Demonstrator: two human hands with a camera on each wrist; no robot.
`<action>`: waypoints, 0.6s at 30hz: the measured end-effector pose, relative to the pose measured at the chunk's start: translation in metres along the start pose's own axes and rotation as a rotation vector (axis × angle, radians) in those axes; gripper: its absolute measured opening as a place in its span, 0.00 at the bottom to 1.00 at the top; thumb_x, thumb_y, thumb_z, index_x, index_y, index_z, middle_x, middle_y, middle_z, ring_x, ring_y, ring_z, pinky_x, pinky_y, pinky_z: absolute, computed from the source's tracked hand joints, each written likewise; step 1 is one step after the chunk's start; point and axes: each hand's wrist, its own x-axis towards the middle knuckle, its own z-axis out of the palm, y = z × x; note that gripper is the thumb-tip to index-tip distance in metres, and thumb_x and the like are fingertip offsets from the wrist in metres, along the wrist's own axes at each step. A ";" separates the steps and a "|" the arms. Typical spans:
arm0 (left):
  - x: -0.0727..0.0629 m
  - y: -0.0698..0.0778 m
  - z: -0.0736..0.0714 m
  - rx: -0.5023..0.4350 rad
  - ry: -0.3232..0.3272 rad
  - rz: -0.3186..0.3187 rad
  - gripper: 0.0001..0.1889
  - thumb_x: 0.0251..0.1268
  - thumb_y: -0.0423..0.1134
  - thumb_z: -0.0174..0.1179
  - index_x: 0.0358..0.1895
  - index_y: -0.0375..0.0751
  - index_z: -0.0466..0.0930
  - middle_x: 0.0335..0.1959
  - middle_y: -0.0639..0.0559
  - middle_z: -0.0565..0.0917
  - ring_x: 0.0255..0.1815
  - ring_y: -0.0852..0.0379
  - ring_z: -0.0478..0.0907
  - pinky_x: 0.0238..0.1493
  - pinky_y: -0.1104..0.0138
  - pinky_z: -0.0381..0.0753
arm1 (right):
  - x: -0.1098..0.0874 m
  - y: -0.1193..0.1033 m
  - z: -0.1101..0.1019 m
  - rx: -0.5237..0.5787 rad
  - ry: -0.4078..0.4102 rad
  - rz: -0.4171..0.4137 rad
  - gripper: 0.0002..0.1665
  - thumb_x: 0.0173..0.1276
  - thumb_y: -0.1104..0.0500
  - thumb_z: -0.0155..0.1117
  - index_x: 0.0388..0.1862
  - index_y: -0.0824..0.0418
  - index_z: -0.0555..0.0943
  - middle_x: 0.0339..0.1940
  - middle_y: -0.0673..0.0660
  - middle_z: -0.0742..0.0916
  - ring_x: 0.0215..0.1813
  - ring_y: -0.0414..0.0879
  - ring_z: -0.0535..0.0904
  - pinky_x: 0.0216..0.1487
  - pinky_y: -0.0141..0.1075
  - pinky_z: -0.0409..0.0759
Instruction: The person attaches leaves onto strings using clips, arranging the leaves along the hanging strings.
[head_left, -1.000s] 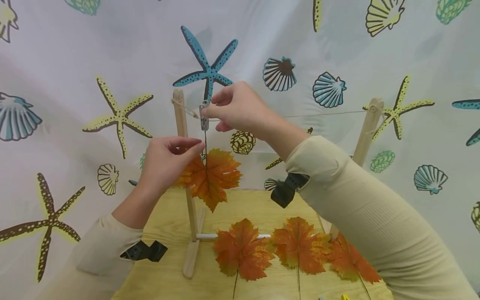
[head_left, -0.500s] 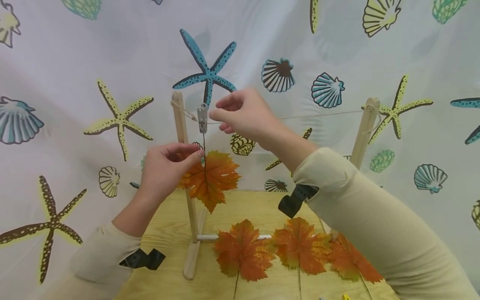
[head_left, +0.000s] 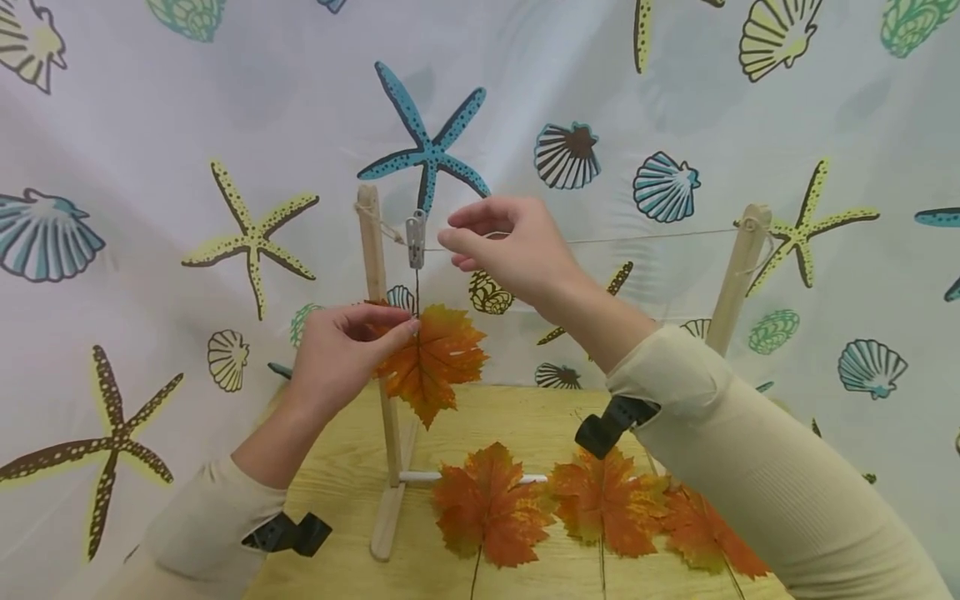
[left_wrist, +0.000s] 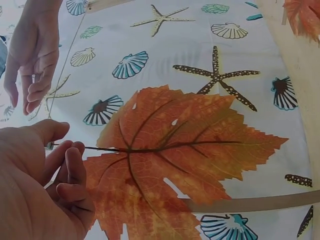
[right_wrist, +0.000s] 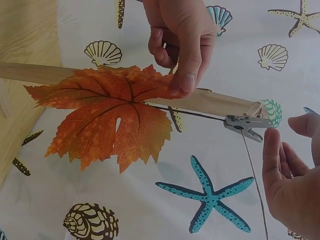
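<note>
A grey clothespin [head_left: 416,242] sits on the string [head_left: 637,238] near the left post, clipped on the stem of an orange artificial maple leaf [head_left: 435,367]. The leaf [right_wrist: 110,110] hangs below it, stem upward. My left hand [head_left: 337,350] is beside the stem, fingers loosely bent; the left wrist view shows a gap between thumb [left_wrist: 55,129] and fingers. In the right wrist view the stem runs bare from leaf to clothespin [right_wrist: 245,125]. My right hand [head_left: 517,250] hovers just right of the clothespin, apart from it, thumb and fingers spread.
Wooden posts, left [head_left: 372,242] and right [head_left: 738,275], carry the string above a wood-grain table [head_left: 330,467]. A white rod [head_left: 420,477] joins them low down. Three more leaves, left [head_left: 491,504], middle [head_left: 607,504] and right [head_left: 708,533], lie in front. A patterned cloth [head_left: 480,50] hangs behind.
My right hand has let go of the clothespin and moved right, away from it. My left hand has come slightly lower along the stem. The leaf stays hanging.
</note>
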 end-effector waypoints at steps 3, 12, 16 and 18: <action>0.000 -0.005 0.003 -0.003 -0.017 -0.008 0.19 0.63 0.56 0.67 0.47 0.46 0.89 0.44 0.50 0.86 0.37 0.52 0.79 0.32 0.70 0.80 | -0.002 0.004 0.000 0.008 -0.004 -0.014 0.16 0.71 0.53 0.66 0.53 0.60 0.82 0.47 0.56 0.88 0.44 0.46 0.88 0.56 0.40 0.83; -0.005 -0.016 0.010 0.000 -0.063 -0.041 0.17 0.63 0.54 0.68 0.47 0.48 0.89 0.45 0.53 0.87 0.31 0.53 0.76 0.27 0.68 0.76 | -0.009 0.022 -0.002 -0.001 -0.021 0.005 0.16 0.70 0.53 0.67 0.51 0.60 0.84 0.47 0.57 0.89 0.43 0.47 0.87 0.52 0.40 0.84; -0.007 -0.021 0.012 -0.016 -0.072 -0.052 0.16 0.63 0.54 0.68 0.47 0.49 0.89 0.45 0.53 0.87 0.30 0.54 0.76 0.26 0.68 0.76 | -0.013 0.035 -0.002 0.028 -0.013 0.010 0.14 0.70 0.55 0.67 0.50 0.62 0.84 0.46 0.59 0.89 0.45 0.54 0.87 0.51 0.40 0.85; -0.008 -0.023 0.012 -0.028 -0.079 -0.058 0.16 0.62 0.54 0.69 0.47 0.50 0.89 0.44 0.52 0.88 0.29 0.54 0.76 0.26 0.68 0.76 | -0.014 0.041 -0.003 0.045 -0.011 0.012 0.14 0.70 0.56 0.67 0.49 0.63 0.84 0.46 0.61 0.89 0.47 0.57 0.86 0.52 0.40 0.85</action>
